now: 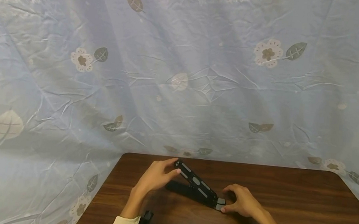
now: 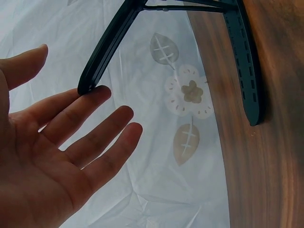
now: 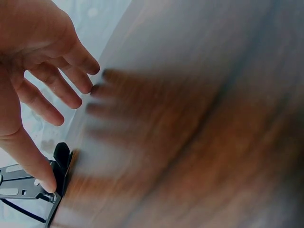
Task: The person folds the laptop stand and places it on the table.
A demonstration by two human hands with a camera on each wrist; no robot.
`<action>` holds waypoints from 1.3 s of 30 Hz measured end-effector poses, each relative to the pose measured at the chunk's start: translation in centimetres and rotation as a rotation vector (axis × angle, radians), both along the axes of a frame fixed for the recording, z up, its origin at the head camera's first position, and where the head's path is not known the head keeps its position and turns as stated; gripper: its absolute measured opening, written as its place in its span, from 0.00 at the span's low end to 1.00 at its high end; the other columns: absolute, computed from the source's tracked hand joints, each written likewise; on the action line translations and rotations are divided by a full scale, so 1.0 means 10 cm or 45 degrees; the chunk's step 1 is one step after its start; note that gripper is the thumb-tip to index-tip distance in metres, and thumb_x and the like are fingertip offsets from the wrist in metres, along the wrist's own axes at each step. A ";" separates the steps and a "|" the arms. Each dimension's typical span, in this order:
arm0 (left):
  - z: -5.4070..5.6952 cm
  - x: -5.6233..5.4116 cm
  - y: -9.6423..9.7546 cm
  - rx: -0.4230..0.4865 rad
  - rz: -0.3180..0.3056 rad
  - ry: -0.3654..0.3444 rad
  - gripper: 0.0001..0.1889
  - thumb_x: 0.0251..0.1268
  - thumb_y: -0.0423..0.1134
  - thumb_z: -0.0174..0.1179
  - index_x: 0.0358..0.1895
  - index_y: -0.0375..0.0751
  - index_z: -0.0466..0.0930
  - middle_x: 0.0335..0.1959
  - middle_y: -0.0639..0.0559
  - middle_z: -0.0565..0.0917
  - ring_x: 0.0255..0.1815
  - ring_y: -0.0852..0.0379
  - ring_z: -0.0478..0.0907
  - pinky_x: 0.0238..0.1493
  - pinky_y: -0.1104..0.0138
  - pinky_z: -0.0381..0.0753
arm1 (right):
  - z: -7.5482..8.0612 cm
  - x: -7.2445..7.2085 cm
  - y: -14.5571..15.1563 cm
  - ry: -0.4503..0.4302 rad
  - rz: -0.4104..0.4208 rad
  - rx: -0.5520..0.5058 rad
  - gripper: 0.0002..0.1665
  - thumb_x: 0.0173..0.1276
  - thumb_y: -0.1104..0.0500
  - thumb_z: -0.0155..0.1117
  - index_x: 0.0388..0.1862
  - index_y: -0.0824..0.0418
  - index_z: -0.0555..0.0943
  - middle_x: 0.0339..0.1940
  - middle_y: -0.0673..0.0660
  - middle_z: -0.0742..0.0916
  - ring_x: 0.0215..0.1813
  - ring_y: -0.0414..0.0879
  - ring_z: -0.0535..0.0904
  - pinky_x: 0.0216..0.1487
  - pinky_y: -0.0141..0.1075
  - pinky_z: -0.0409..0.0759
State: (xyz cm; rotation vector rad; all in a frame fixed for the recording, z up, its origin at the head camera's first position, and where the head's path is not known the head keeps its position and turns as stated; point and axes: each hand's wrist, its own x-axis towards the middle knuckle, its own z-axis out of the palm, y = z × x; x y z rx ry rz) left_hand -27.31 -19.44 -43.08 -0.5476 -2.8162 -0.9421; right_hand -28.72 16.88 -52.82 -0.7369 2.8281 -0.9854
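Note:
A black folding laptop stand (image 1: 196, 181) with light grey pads is propped up at a slant on the table, its raised end toward the left. My left hand (image 1: 157, 174) is at that raised end. In the left wrist view the fingertips (image 2: 102, 92) touch the tip of the upper arm, and the thumb (image 2: 28, 66) stands apart from it. My right hand (image 1: 243, 202) is at the low front end, by the grey-padded lips (image 1: 220, 204). There its thumb (image 3: 35, 164) touches the stand's corner, while the other fingers spread away from the stand.
The dark wood-grain table (image 1: 303, 207) has rounded far corners. A pale curtain (image 1: 185, 55) printed with leaves and flowers hangs behind it and down its left side. The stand's lower leg (image 2: 244, 71) lies along the tabletop.

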 end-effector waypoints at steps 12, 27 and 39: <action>-0.15 0.06 -0.08 0.216 -0.025 -0.037 0.30 0.80 0.56 0.62 0.76 0.47 0.77 0.67 0.40 0.86 0.47 0.44 0.88 0.61 0.43 0.86 | -0.04 -0.05 0.05 -0.025 -0.091 -0.001 0.39 0.56 0.48 0.88 0.63 0.63 0.84 0.66 0.63 0.87 0.71 0.68 0.80 0.71 0.66 0.79; -0.52 -0.06 -0.27 0.518 -0.008 -0.141 0.27 0.88 0.53 0.51 0.78 0.42 0.75 0.73 0.36 0.80 0.73 0.34 0.79 0.70 0.41 0.83 | 0.02 0.10 -0.04 -0.055 -0.033 -0.043 0.36 0.62 0.53 0.84 0.65 0.66 0.82 0.66 0.67 0.86 0.70 0.72 0.79 0.70 0.69 0.78; -0.81 -0.22 -0.33 0.458 -0.064 -0.388 0.42 0.90 0.63 0.34 0.78 0.26 0.67 0.79 0.30 0.71 0.81 0.28 0.66 0.76 0.36 0.74 | 0.15 0.26 0.04 -0.129 0.068 -0.172 0.36 0.71 0.50 0.77 0.69 0.70 0.77 0.69 0.74 0.83 0.67 0.74 0.81 0.64 0.71 0.81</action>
